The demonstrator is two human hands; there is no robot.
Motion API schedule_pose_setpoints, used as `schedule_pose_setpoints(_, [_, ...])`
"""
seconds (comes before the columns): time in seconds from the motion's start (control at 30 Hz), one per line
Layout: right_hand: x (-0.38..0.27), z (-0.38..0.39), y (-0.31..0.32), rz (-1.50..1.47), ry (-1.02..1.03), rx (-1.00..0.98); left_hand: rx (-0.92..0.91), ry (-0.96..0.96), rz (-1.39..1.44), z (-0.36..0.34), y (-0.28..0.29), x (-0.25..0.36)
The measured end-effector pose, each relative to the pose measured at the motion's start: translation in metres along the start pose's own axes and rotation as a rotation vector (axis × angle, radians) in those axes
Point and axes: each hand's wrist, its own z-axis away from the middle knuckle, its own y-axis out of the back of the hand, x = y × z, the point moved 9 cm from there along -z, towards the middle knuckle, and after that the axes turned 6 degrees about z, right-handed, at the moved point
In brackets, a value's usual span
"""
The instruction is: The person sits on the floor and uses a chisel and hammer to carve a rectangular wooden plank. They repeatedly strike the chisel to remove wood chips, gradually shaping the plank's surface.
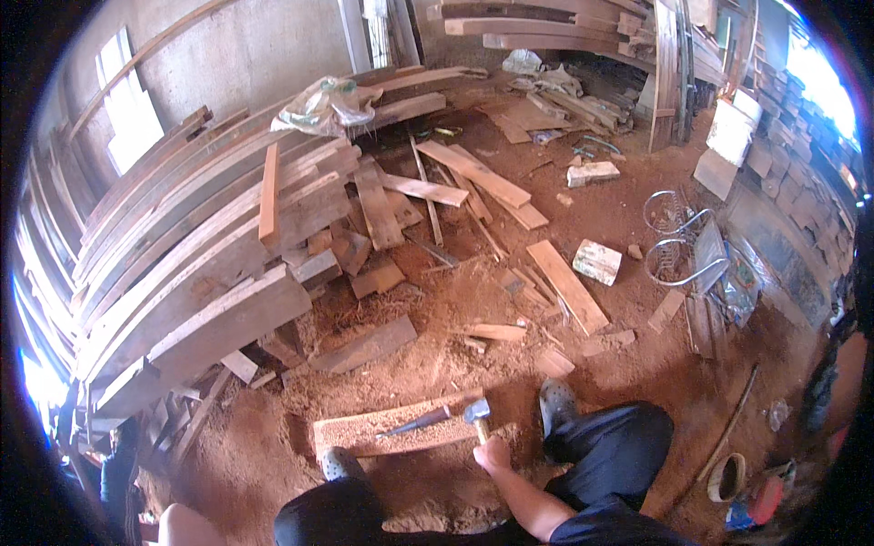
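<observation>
My right hand (492, 454) is closed around the wooden handle of a hammer (476, 411), whose metal head is over the right end of a wooden board (350, 433). The board lies on the ground between my feet, its top rough and strewn with chips. A chisel (426, 420) with a dark handle rests on it, just left of the hammer head, with the blade pointing left. One clog (340, 464) touches the board's near edge; the other clog (557, 406) is beyond its right end. My left hand is out of sight.
Long stacked planks (218, 291) fill the left side. Loose boards (566, 287), offcuts and a whitish block (597, 262) lie on the sawdust-covered ground ahead. To the right are a metal-framed chair (696, 250), a white bucket (734, 123), a stick (731, 423) and a round container (726, 478).
</observation>
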Motion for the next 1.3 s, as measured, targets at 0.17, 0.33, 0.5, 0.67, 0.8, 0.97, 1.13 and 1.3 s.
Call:
schedule_pose_setpoints(0.17, [-0.003,0.001,-0.001,0.035,-0.051,-0.089,0.012,-0.012,0.000,0.002,0.007,0.006])
schedule_pose_setpoints(0.33, [-0.020,0.015,0.007,0.023,-0.028,-0.096,0.018,-0.008,-0.022,0.011,0.012,0.013])
schedule_pose_setpoints(0.5, [-0.002,0.000,-0.012,0.065,-0.038,-0.065,0.027,-0.003,-0.011,0.008,0.018,0.012])
schedule_pose_setpoints(0.67, [-0.013,0.008,0.002,0.054,-0.062,-0.038,0.034,-0.012,-0.004,0.010,0.021,0.016])
schedule_pose_setpoints(0.8, [0.000,-0.009,-0.012,0.089,-0.027,-0.079,0.020,-0.020,0.007,0.007,0.015,0.015])
schedule_pose_setpoints(0.97, [-0.004,0.002,-0.006,0.081,-0.067,-0.050,0.023,-0.016,0.015,0.009,0.014,0.013])
schedule_pose_setpoints(1.13, [-0.008,-0.002,0.004,0.102,-0.043,-0.049,0.019,-0.019,0.029,0.008,0.014,0.015])
schedule_pose_setpoints(1.3, [-0.010,0.003,0.003,0.057,-0.052,-0.029,0.010,-0.017,0.012,0.005,0.009,0.021])
